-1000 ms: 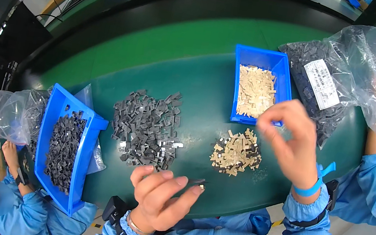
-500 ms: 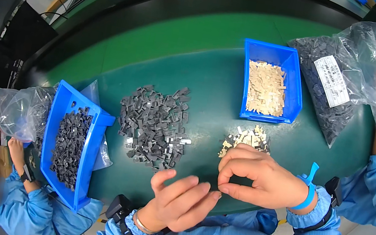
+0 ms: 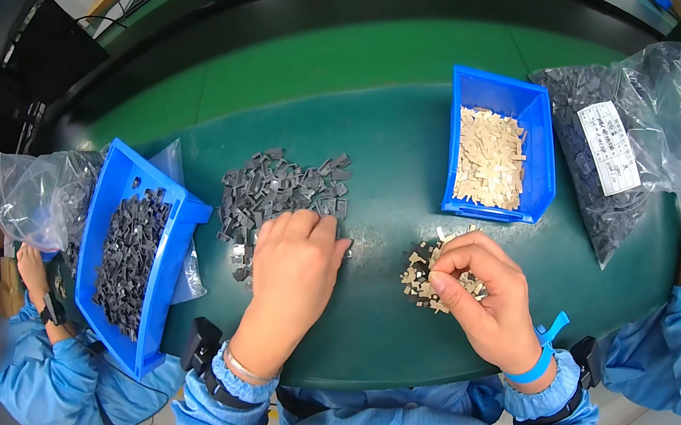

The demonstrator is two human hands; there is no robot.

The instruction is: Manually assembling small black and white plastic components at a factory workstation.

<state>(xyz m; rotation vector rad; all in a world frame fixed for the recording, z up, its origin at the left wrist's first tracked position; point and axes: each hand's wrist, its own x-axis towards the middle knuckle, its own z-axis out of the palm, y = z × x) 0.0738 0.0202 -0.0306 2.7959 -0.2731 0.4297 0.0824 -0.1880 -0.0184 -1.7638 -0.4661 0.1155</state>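
Note:
Over the near right part of a loose pile of dark grey plastic pieces (image 3: 271,191), my left hand (image 3: 295,264) reaches down with its back up. Its fingertips are hidden among or behind the pieces, so a hold cannot be made out. My right hand (image 3: 484,302) is beside a small heap of cream and dark bits (image 3: 418,279). Its thumb and forefinger are pinched together over the heap; anything between them is too small to see. Beyond that heap stands a blue bin (image 3: 539,170) with many flat cream pieces (image 3: 488,161) in it.
At left, a blue bin (image 3: 93,233) holds dark pieces, with clear plastic bags (image 3: 42,201) beside it. A clear bag of dark pieces (image 3: 590,138) with a white label lies at far right. Other people's arms (image 3: 32,281) show at both sides of the green table (image 3: 372,345).
My hands were close together near the table's front edge. The left has moved up and left to the dark pile; the right has shifted slightly right, over the small heap.

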